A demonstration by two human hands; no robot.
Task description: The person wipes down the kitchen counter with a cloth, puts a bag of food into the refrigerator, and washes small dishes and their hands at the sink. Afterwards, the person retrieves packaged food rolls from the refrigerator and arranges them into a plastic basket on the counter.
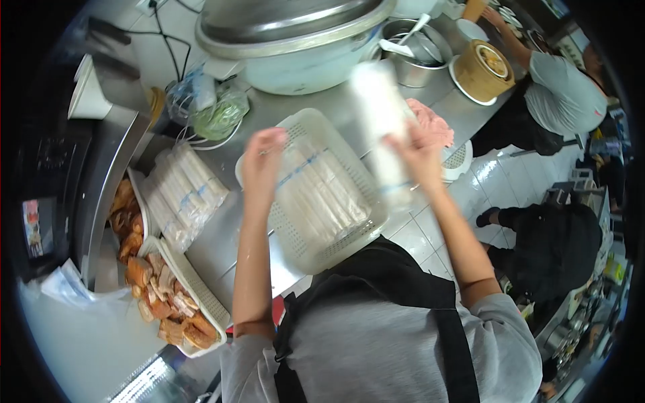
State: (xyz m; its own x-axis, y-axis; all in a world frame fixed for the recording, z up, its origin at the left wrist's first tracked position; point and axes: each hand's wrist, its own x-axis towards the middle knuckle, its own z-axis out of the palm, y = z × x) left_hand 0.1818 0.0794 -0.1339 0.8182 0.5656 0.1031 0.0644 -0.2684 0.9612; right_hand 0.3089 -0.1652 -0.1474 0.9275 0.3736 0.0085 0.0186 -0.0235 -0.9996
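My right hand (pixel 411 149) is closed around a long white roll (pixel 381 114) that has a blue stripe near its lower end. Both are blurred, and the roll is tilted above the right side of a pale plastic basket (pixel 371 176). Inside the basket lie several whitish tubes in clear wrapping (pixel 322 195), crossed by a blue stripe. Over the basket's left rim is my left hand (pixel 263 149), its fingers curled but smeared by motion. I cannot make out whether it holds anything.
Left of the basket lies another clear bundle of tubes (pixel 185 195). Browned food pieces fill a white basket (pixel 201 295). Behind stand a big lidded pot (pixel 295 64), a metal pot (pixel 416 67) and a bamboo steamer (pixel 480 74). A pink cloth (pixel 431 122) lies right. A co-worker (pixel 564 94) stands beyond.
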